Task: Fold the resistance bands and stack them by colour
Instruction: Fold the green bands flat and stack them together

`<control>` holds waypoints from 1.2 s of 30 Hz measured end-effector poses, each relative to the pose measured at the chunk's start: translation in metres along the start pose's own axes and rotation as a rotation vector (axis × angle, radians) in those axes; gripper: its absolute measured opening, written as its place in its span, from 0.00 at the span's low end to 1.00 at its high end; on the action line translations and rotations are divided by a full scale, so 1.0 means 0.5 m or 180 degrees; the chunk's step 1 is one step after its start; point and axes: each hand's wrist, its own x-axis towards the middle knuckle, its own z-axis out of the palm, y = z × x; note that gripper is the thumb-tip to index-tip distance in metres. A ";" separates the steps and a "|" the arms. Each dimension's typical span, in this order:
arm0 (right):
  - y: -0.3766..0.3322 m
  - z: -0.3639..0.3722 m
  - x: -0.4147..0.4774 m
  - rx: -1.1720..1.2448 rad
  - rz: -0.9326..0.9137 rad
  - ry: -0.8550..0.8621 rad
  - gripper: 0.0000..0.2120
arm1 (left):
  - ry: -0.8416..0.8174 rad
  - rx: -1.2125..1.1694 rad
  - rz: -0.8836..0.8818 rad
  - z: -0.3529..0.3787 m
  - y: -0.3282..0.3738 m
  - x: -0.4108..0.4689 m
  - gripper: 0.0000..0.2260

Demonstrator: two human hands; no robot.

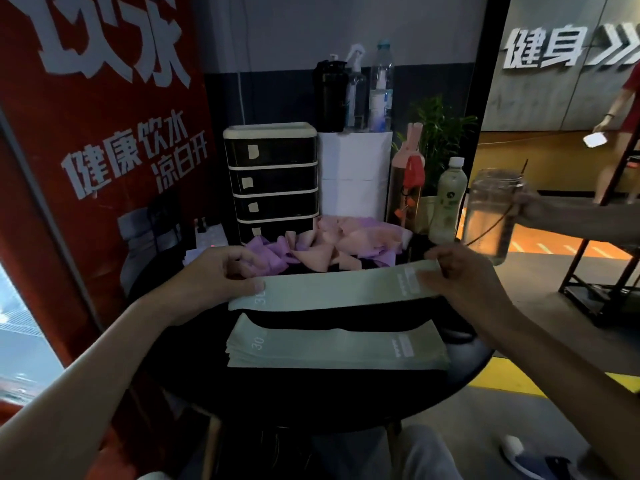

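**A:** What's in front of us, biggest first?

**B:** A red banner (97, 150) fills the left side. Then there's a round black table (311, 403), and a drawer unit (273, 178) at its back. A loose pile of pink and purple bands (332, 244) lies in front of the drawers. A neat green stack (336, 344) sits nearer the person.

**A:** And the hands?

**B:** One green band (329, 285) is held flat above the table, just behind the stack. The left hand (221, 271) pinches its left end, thumb on top. The right hand (460, 275) grasps the right end with its fingers curled round it.

**A:** What could go wrong?

**B:** I'd say that if either pinch slips, the band could snap back and land crooked. It might also nudge the stack out of line. Someone else is holding a glass jar (491, 216) near the right hand, so a stray elbow could knock it.

**A:** Any writing?

**B:** The banner reads 健康饮水 and 凉白开 in white. A wall sign (543, 50) says 健身, followed by arrows. Both the held band and the top of the stack show "30" near the left end. The small label at the right end is too blurred to read.
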 end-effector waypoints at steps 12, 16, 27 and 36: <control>0.063 -0.009 -0.066 -0.1300 0.0171 -0.0196 0.09 | 0.0509 0.0557 0.0104 0.033 -0.029 -0.032 0.08; 0.061 -0.007 -0.070 -0.1768 0.0093 -0.0391 0.08 | 0.0325 0.0816 0.0221 0.034 -0.039 -0.039 0.07; 0.073 -0.005 -0.079 -0.2096 0.0127 -0.0764 0.10 | 0.0127 0.1315 0.0289 0.056 -0.068 -0.048 0.06; 0.073 -0.009 -0.073 -0.2137 0.0376 -0.1208 0.06 | 0.0001 0.1519 0.0068 0.051 -0.093 -0.052 0.09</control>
